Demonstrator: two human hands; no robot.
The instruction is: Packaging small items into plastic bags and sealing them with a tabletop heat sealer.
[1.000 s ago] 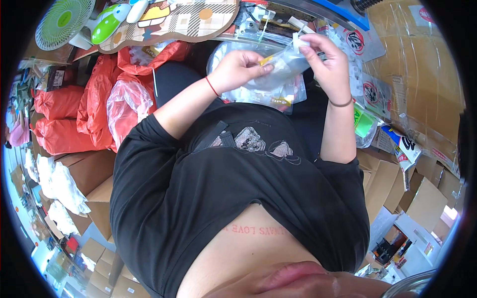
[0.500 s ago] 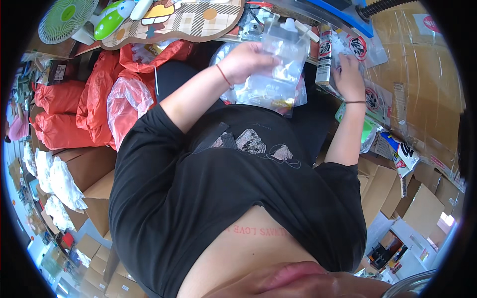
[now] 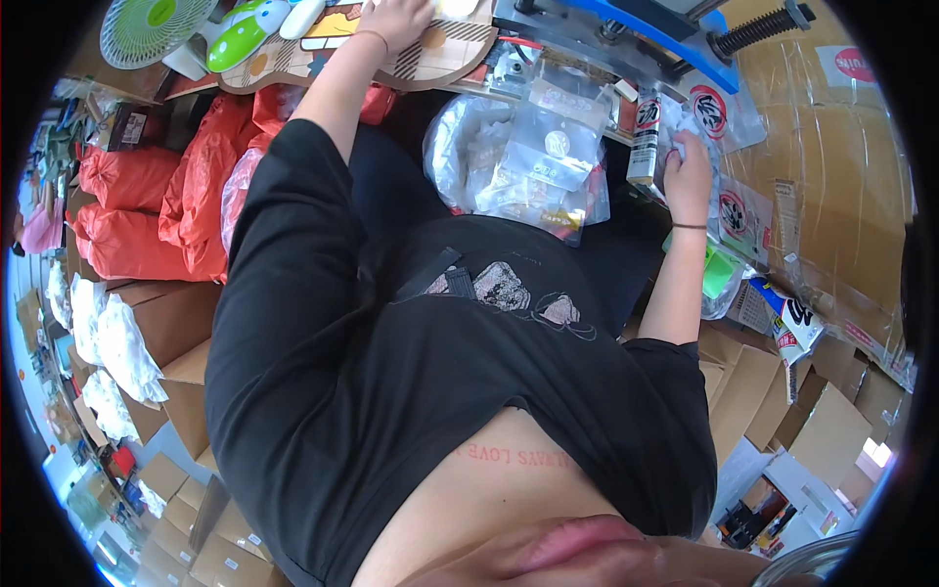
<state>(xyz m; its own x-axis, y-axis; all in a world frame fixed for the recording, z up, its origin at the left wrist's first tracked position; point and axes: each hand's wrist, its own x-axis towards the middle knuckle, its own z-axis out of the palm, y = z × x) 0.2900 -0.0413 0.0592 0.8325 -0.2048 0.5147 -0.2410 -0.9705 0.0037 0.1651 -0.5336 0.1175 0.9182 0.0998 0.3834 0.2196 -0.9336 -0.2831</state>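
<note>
My left hand (image 3: 394,18) reaches out over the patterned mat (image 3: 421,67) at the top edge, which cuts it off in part. Its visible fingers are apart, and nothing shows in them. At the right, my right hand (image 3: 689,181) is closed, with bent fingers, among printed clear packs and a white, red and black box (image 3: 646,137). Something whitish lies at its fingertips, too small to make out. Between my arms, in front of my lap, a clear flat pouch (image 3: 556,137) lies on a heap of clear plastic bags (image 3: 489,171), touched by neither hand.
A blue-framed metal press (image 3: 675,44) stands at the far right. A green and white fan (image 3: 147,29) is at the far left. Red bags (image 3: 127,235) are piled on the left, and a big taped carton (image 3: 831,176) borders the right. Open cartons (image 3: 753,372) stand behind.
My left hand has let go of the clear pouch and moved up and left onto the mat. The pouch now lies on the heap. My right hand's fingers have curled in.
</note>
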